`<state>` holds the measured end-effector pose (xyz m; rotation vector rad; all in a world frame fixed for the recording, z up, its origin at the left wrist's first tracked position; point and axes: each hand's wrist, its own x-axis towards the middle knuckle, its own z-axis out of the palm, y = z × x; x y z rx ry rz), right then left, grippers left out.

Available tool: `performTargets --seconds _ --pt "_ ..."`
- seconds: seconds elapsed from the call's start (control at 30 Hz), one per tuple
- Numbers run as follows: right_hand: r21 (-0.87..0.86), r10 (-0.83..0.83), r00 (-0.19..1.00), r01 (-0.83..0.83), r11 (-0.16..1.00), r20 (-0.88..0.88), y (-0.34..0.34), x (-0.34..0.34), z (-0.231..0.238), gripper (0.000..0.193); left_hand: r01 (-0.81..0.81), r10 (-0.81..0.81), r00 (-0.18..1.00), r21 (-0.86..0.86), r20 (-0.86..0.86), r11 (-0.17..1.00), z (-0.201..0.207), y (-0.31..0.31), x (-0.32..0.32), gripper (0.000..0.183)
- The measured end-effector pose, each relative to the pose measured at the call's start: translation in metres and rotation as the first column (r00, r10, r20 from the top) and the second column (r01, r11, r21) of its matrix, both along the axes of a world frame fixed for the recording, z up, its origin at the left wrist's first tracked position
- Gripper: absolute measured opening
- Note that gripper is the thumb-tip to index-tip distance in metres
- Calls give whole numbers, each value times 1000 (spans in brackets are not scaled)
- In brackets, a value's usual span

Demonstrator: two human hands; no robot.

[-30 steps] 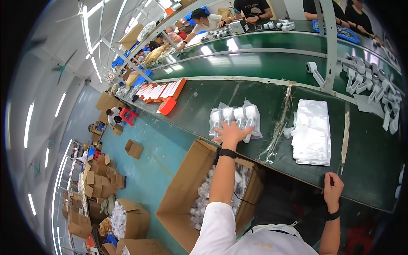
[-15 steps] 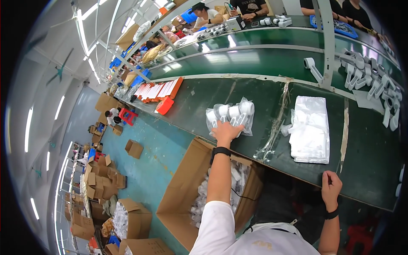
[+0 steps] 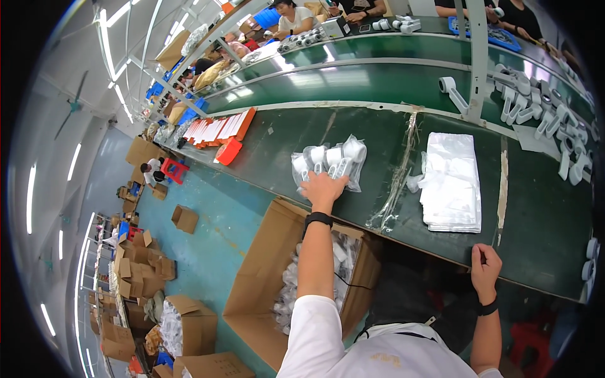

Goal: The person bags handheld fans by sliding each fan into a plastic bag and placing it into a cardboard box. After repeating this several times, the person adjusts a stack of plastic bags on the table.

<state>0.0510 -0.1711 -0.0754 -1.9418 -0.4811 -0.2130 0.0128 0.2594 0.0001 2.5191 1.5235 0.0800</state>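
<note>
Several white plastic parts with round heads and looped handles [image 3: 353,150] lie side by side in clear bags on the green worktable. My left hand [image 3: 324,191] reaches over their near ends, its fingers and thumb spread across the handles and gripping them; the fingertips are partly hidden. To the right is a flat stack of white plastic bags [image 3: 450,189], one loose corner jutting out on its left. Below that stack, at the table's near edge, my right hand [image 3: 486,268] is closed in a loose fist, with nothing visible in it.
A large open carton [image 3: 249,296] of bagged parts stands below the table edge. Unbagged white and grey handles [image 3: 561,120] are piled at the far right. Orange-red tape [image 3: 228,152] lies near printed sheets [image 3: 217,128] at left. A metal post [image 3: 478,63] rises behind; people work across the belt.
The whole view has shifted slightly, moving the scene left and up. My left hand stays on the bagged parts, and my right hand remains closed by the table edge.
</note>
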Motion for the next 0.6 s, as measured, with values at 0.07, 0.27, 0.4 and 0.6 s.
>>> performTargets --seconds 0.07,0.27,0.4,0.6 --pt "-2 4 1000 -4 1000 -7 1 0 0 7 -7 7 1000 -5 -11 1000 2 -1 0 72" --pt "-30 -16 997 18 999 70 6 0 6 6 -2 2 1000 -4 -6 1000 6 2 3 62" --pt "-29 -30 996 32 999 88 7 0 4 6 -10 5 998 -76 -63 997 8 4 8 72" --pt "-34 -37 998 39 999 53 6 -1 2 6 25 -25 1000 -8 -9 1000 0 9 -2 71"
